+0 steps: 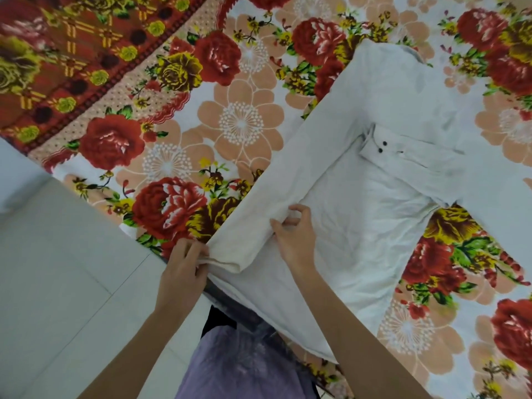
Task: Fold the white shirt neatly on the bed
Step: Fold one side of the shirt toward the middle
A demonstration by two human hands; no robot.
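Observation:
The white shirt (pixel 371 203) lies spread on the flowered bed cover (pixel 241 122), its collar far from me and its hem at the near bed edge. One side is folded over the body as a long strip. A sleeve cuff with two dark buttons (pixel 383 147) lies across the middle. My left hand (pixel 184 269) pinches the lower corner of the folded strip at the bed edge. My right hand (pixel 293 237) grips the folded edge a little higher, thumb and fingers closed on the cloth.
A red patterned blanket (pixel 66 53) covers the far left of the bed. A pale tiled floor (pixel 57 283) lies to the left of the bed edge. My purple garment (pixel 239 367) shows below, close to the bed.

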